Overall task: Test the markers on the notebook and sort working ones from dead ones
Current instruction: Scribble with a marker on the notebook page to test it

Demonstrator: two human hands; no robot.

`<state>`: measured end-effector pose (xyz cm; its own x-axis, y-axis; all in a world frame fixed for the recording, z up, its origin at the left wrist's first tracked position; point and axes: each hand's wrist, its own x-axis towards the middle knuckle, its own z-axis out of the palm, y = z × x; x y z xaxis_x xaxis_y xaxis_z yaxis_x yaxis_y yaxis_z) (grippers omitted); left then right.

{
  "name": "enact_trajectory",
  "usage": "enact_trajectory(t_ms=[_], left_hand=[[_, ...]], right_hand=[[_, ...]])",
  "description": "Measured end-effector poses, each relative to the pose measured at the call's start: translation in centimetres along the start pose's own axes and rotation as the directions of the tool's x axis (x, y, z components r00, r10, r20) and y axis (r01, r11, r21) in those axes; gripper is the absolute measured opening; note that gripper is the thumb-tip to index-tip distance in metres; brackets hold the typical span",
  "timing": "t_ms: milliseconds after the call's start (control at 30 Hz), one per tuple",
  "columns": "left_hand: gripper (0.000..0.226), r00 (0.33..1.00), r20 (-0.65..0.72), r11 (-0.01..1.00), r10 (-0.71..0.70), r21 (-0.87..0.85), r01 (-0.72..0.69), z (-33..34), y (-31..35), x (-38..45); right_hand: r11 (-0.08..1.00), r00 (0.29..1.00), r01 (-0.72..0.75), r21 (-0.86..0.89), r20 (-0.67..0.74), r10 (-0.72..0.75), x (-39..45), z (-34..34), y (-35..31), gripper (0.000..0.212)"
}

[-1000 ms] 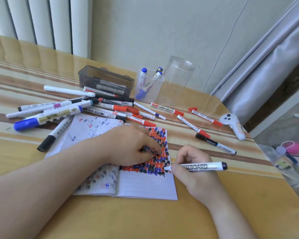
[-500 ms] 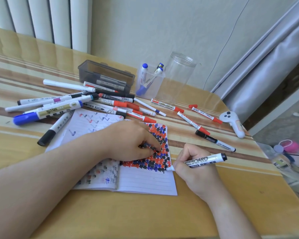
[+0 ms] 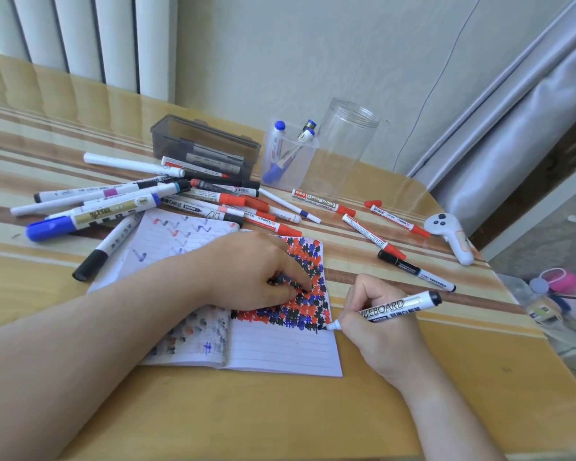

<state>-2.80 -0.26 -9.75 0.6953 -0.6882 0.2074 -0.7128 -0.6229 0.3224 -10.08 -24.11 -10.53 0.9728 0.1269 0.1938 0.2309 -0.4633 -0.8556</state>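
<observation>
Left hand (image 3: pixel 256 274) lies on the notebook (image 3: pixel 280 351), fingers curled; a small dark item shows under the fingertips, but whether it is a cap cannot be told, and the palm hides the page centre. Right hand (image 3: pixel 376 321) pinches a black marker (image 3: pixel 396 309), tip touching the right page at its 3 o'clock edge, beside rows of red, blue and black marks. Barrel lettering is partly covered by the fingers. The marker pile (image 3: pixel 167 201) sits at 11 o'clock of the notebook. A cup (image 3: pixel 290 154) at 12 o'clock holds blue-capped markers; a clear jar (image 3: pixel 346 144) stands beside it. Contents of the grey box (image 3: pixel 207 144) are indistinct. The desk (image 3: pixel 280 417) is glossy, striped yellow-brown. Blinds, wall and curtain stand behind; clutter at 3 o'clock is blurred.
</observation>
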Motion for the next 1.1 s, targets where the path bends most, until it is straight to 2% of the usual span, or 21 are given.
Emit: enact_trajectory(t_ms=[133,367,500,600,700,800,833,967,1100], left_hand=[[0.032,1.000,0.005,1.000,-0.006,-0.001,0.006,0.0,0.0,0.0],[0.032,1.000,0.008,1.000,-0.001,0.013,0.001,-0.1,0.1,0.0],[0.032,1.000,0.021,1.000,-0.011,0.009,0.011,-0.1,0.2,0.0],[0.033,0.999,0.040,0.999,-0.034,0.011,0.033,-0.2,0.3,-0.1],[0.044,0.997,0.046,0.998,-0.059,-0.036,0.061,-0.1,0.2,-0.2],[0.076,0.995,-0.001,0.988,-0.098,-0.120,0.097,-0.4,0.0,-0.2],[0.079,0.992,-0.032,0.980,-0.123,-0.164,0.116,-0.6,0.0,-0.2],[0.067,0.972,-0.146,0.913,-0.183,-0.392,0.113,-1.2,-0.3,-0.3],[0.067,0.980,-0.110,0.905,-0.168,-0.412,0.109,-1.1,0.1,-0.4]], right_hand=[[0.999,1.000,0.010,0.043,-0.017,-0.010,-0.1,-0.1,0.1,0.023],[1.000,0.999,0.002,0.025,0.033,-0.002,0.0,0.0,0.1,0.023],[0.996,1.000,-0.018,0.091,0.000,0.018,0.0,-0.2,0.3,0.023],[0.997,1.000,-0.020,0.078,0.006,0.019,0.0,-0.1,0.2,0.023],[0.998,1.000,-0.009,0.065,0.030,0.007,0.1,-0.1,0.3,0.023],[0.975,1.000,-0.001,0.221,0.006,0.000,0.3,-0.4,0.6,0.021],[0.956,1.000,0.004,0.293,-0.012,-0.001,0.3,-0.7,0.7,0.022],[0.871,1.000,-0.004,0.491,-0.007,0.008,0.4,-1.4,0.6,0.043],[0.800,0.997,-0.075,0.596,0.053,0.054,0.6,-1.7,0.3,0.047]])
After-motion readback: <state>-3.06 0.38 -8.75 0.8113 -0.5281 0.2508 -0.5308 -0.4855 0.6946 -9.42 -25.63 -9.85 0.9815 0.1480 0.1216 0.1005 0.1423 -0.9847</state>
